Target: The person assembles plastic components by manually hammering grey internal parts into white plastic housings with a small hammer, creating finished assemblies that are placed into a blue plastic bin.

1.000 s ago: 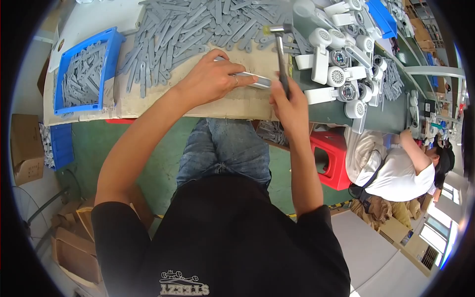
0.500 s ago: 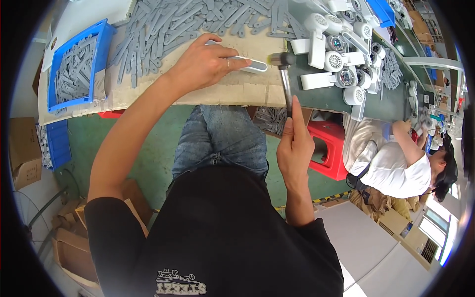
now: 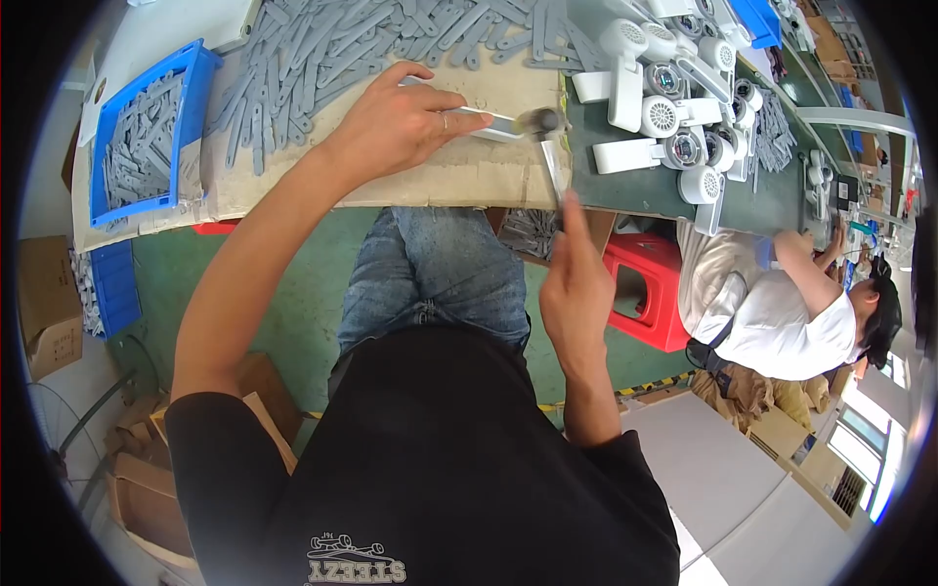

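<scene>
Head view: the person is sitting at the desk [image 3: 459, 181], its near part covered with a tan cardboard sheet, and both forearms are reaching up from the lower edge toward it. The left hand [image 3: 396, 122] is lying palm down on the cardboard near the desk's front edge, fingers curled narrow and pinching a slim grey-white plastic strip [image 3: 493, 122] flat against the surface; the strip is sticking out to the right from under the fingertips. The right hand [image 3: 576, 288] is hanging below the front edge of the desk, closed in a fist around the handle of a small hammer [image 3: 549, 146]. The handle is running upward, and the dark hammer head is sitting at the free end of the strip, touching it or just above it; I cannot tell which because the head is blurred.

A heap of grey plastic strips [image 3: 332, 49] is spreading across the far part of the desk behind the left hand. A blue bin [image 3: 191, 73] holding more grey pieces is standing at the desk's left end. White handheld fan bodies [image 3: 664, 117] are lying clustered on the green surface toward the right end, well apart from the left hand. A red plastic stool [image 3: 650, 293] is standing on the floor under the desk's right part. Another person in a white shirt [image 3: 782, 322] is sitting at the right, arm reaching to the same desk.
</scene>
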The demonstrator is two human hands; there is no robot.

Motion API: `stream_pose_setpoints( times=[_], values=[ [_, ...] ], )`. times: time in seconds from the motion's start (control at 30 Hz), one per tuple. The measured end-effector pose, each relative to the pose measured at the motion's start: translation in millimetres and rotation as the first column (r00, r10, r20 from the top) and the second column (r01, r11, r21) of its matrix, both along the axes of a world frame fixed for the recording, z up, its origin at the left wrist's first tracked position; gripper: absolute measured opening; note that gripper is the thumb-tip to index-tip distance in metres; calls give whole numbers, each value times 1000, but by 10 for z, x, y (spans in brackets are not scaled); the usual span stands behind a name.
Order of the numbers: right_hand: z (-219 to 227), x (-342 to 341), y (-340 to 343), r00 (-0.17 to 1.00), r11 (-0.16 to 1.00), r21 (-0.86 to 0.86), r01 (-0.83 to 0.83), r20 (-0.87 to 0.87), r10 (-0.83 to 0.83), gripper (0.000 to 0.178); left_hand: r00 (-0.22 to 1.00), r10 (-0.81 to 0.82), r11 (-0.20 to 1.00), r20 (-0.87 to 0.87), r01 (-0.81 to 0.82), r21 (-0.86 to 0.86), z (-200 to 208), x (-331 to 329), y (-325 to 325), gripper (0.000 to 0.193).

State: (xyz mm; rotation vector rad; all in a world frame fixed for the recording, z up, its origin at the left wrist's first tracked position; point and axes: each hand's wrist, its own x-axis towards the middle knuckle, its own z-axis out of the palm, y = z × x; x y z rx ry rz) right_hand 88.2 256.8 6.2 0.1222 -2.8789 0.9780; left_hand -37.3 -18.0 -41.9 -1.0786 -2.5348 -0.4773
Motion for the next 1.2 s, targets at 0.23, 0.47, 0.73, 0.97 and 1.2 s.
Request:
stream_pose_setpoints(
  times=[0.23, 0.47, 0.73, 0.97, 1.2],
  values=[
    [-89, -29, -24, 999, 992, 126, -21, 30, 17, 52, 1000, 12, 1000, -5, -12, -3, 4, -48, -11, 39],
    [-176, -90, 11, 999, 998, 54, -26, 32, 24, 47, 999, 5, 999, 33, -7, 41, 21, -64, -19, 38],
    [160, -90, 164, 975, 947, -276, 166, 189, -116, 45, 958, -234, 925, 169, 272, -264, 584, -162, 329, 24],
    [59, -3, 201, 980, 916, -389, 97, 198, -19, 47, 1000, 14, 1000, 0, -14, -1, 353, 195, -54, 29],
    [114, -27, 24, 992, 998, -40, -46, 119, 50, 47, 958, 171, 934, 230, -232, 273, -85, 350, -23, 40]
  ],
)
